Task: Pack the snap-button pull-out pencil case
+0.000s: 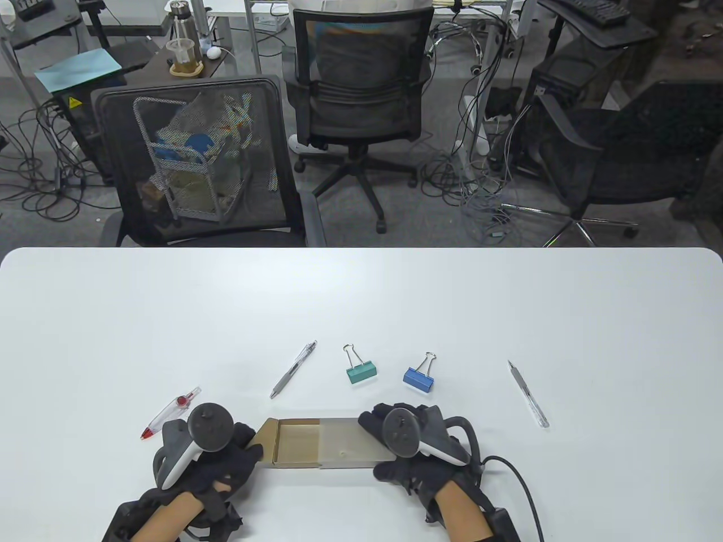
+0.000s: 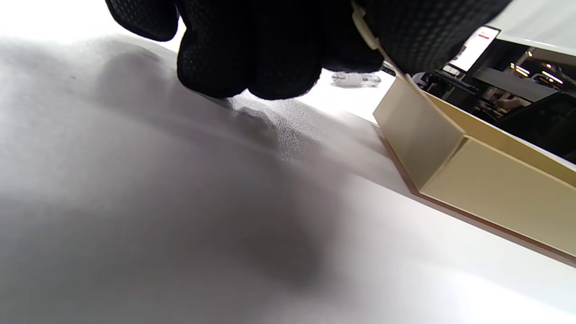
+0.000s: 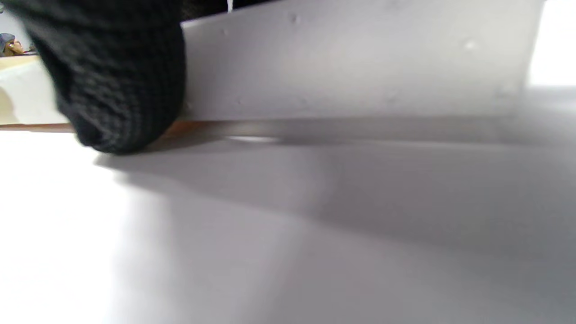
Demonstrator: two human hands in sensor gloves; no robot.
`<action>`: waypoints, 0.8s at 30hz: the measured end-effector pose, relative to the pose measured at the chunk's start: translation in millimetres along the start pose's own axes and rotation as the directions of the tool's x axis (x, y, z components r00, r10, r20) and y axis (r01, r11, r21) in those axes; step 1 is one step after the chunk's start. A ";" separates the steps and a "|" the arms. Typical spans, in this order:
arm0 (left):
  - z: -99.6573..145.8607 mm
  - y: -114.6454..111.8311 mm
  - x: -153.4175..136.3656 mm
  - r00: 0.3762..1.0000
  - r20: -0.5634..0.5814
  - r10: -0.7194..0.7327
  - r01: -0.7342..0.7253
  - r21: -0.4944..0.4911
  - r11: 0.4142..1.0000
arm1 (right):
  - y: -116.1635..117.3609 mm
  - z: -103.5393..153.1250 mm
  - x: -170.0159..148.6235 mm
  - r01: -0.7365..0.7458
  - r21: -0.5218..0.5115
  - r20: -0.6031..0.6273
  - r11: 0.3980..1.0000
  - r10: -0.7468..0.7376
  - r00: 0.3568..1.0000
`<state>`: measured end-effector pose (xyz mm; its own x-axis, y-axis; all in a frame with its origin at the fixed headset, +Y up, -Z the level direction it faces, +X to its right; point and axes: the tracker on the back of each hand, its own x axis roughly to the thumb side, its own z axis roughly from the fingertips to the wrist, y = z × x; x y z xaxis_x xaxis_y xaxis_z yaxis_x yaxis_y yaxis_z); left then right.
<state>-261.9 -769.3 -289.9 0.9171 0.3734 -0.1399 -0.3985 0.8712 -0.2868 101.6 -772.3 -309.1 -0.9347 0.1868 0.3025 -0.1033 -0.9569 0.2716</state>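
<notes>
The pencil case lies near the table's front edge: a tan inner drawer pulled out to the left of a grey translucent sleeve. My left hand holds the drawer's left end flap. My right hand grips the sleeve's right end, with a gloved fingertip pressed against the sleeve's side. A red-capped pen, a grey pen, a green binder clip, a blue binder clip and a slim craft knife lie on the table beyond the case.
The white table stretches far behind the items. Black mesh chairs stand past its far edge. A cable runs from my right wrist to the front edge.
</notes>
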 end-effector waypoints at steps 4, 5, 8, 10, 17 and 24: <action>-0.4 0.9 -1.7 1.000 -0.009 -0.001 0.001 -0.003 1.000 | -2.8 13.2 -30.8 0.028 0.003 -0.038 1.000 -0.028 0.999; -0.8 1.5 -2.7 1.000 -0.013 0.002 -0.002 -0.002 1.000 | -2.9 15.3 -36.3 0.040 0.001 -0.044 0.999 -0.040 0.998; -2.0 0.8 -2.6 1.000 -0.011 0.012 -0.012 -0.012 1.000 | -0.9 16.3 -42.1 0.096 0.001 -0.033 0.995 -0.096 0.995; -1.7 0.4 -2.1 1.000 -0.009 0.002 -0.002 -0.007 1.000 | -2.2 16.5 -40.4 0.054 -0.002 -0.039 0.999 -0.054 0.998; -2.8 3.7 -2.8 1.000 -0.005 0.028 -0.028 -0.025 0.999 | -1.6 16.9 -40.6 0.060 -0.005 -0.032 0.998 -0.060 0.998; 0.9 24.7 5.9 0.998 0.059 0.035 -0.036 0.011 0.999 | -1.3 17.0 -39.9 0.065 0.008 -0.030 0.998 -0.064 0.997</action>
<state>-266.3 -745.2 -297.0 0.9017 0.4221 -0.0937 -0.4310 0.8605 -0.2715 144.8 -774.7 -305.9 -0.9358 0.2411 0.2572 -0.1605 -0.9409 0.2982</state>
